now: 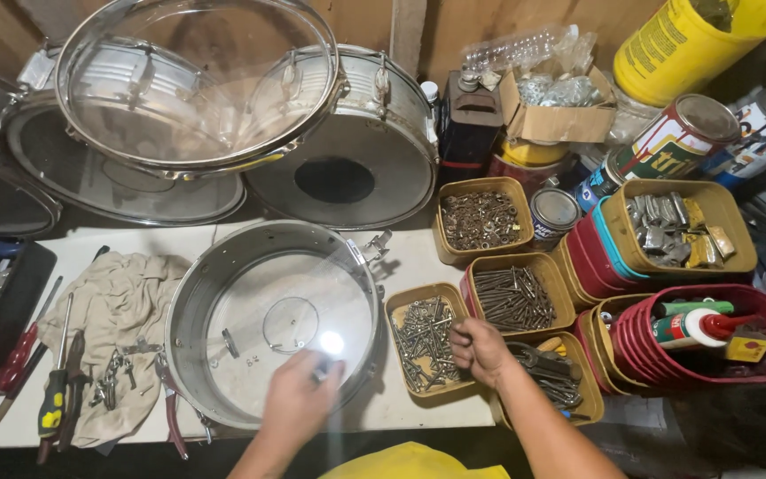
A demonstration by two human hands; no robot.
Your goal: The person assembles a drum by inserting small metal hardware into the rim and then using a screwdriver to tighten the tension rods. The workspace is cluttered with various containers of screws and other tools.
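My right hand (480, 350) digs into the tray of screws (423, 341) just right of the drum shell (272, 324), fingers curled on some, though I cannot tell how many; my left hand (299, 399) rests over the shell's near rim, closed around something small and bright.

I see the open metal drum shell (223, 293) lying flat near the table's front edge, the tan tray of screws (425, 341) just beside it.
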